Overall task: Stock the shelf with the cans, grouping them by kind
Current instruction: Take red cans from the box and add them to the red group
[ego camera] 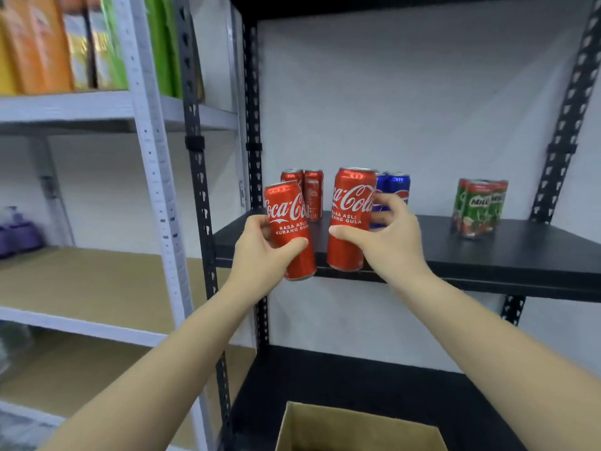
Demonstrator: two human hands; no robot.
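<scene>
My left hand [260, 247] grips a red Coca-Cola can [287, 222], tilted, at the front left edge of the black shelf [487, 252]. My right hand [387, 237] holds a second red Coca-Cola can [349, 216] upright at the shelf's front lip. Behind them two more red cola cans [309, 193] stand at the back left. Blue Pepsi cans [395, 190] stand just right of those, partly hidden by my right hand. A group of green Milo cans [479, 208] stands further right on the same shelf.
An open cardboard box [357, 428] sits below on the lower black shelf. A white rack [153, 177] stands to the left, with orange and green packages [48, 43] on top and purple bottles [19, 229] lower. Black perforated uprights [198, 177] frame the shelf.
</scene>
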